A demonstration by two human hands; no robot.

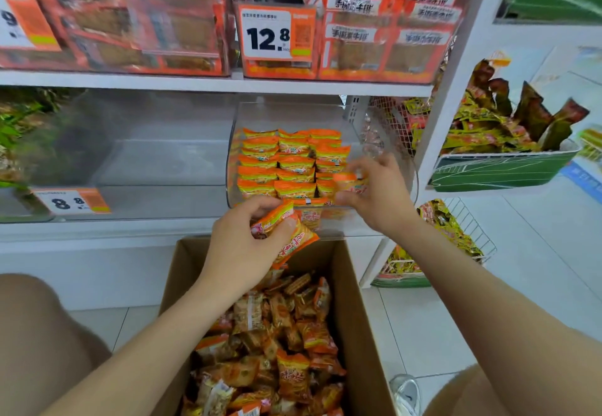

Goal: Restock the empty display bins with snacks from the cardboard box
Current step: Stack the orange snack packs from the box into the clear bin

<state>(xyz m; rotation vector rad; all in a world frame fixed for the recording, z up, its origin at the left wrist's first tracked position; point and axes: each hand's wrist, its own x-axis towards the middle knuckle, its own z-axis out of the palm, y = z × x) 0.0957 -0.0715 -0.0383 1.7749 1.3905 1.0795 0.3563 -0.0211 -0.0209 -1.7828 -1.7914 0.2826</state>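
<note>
Head view.

- Box (353,301): open cardboard, on the floor (537,252) below the shelving, between the person's knees. It holds a loose heap of snacks (277,350) in orange and brown wrappers.
- Right bin (286,112): clear plastic, on the lower shelf directly above the box. Part filled with orange packs (280,164) set in neat rows, three across, the rows at the rear complete.
- Left bin (156,161): clear plastic, beside the right bin; contents cannot be made out through the blur. An 8.8 tag (70,202) is fixed to its front.
- Left hand (244,243): above the far edge of the box, just in front of the right bin, fingers curled round a small bunch of packs (293,236).
- Right hand (379,194): inside the right bin at its front right corner, thumb and fingers pinching one pack (348,182) next to the stacked rows.
- Upper shelf: bins of red packs (384,44) with a 12.8 tag (277,32).
- Wire basket (475,229): right of the shelf, low, with yellow-green packs.
- Shoe (405,393): white, on the floor just right of the box.
</note>
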